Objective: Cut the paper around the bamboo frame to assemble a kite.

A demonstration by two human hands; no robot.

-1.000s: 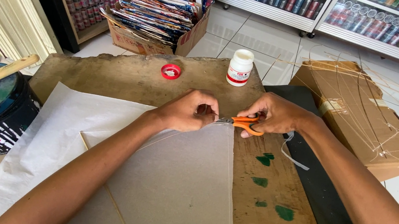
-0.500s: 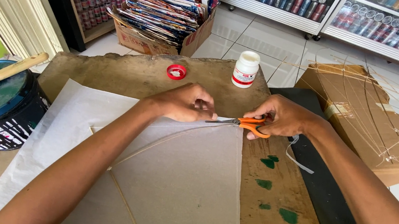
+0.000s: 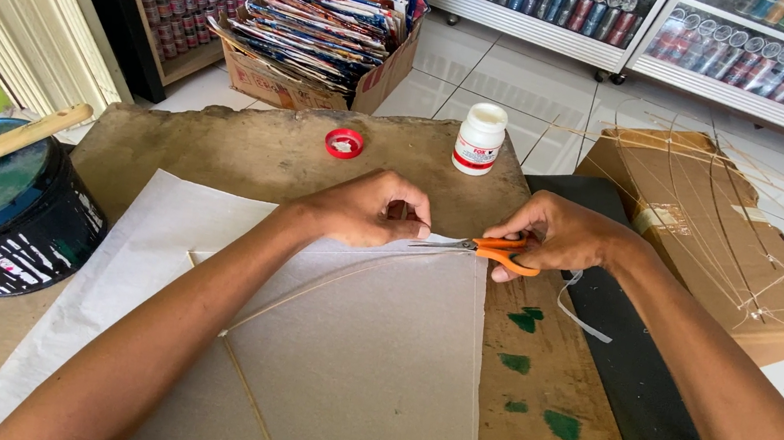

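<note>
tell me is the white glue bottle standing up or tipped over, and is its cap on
Upright. The white bottle stands on its base on the brown board, white cap on top. A separate red lid lies loose beside it.

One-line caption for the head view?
Right hand holds orange scissors at the paper's top edge; left hand pinches it.

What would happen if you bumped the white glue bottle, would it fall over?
Probably it would tip fairly easily: the bottle stands upright, tall for its narrow base, on the rough brown mat. It looks like small, light plastic, so a nudge might slide or topple it. Being round, it could roll once down. Its white cap looks shut, so little should spill.
</note>
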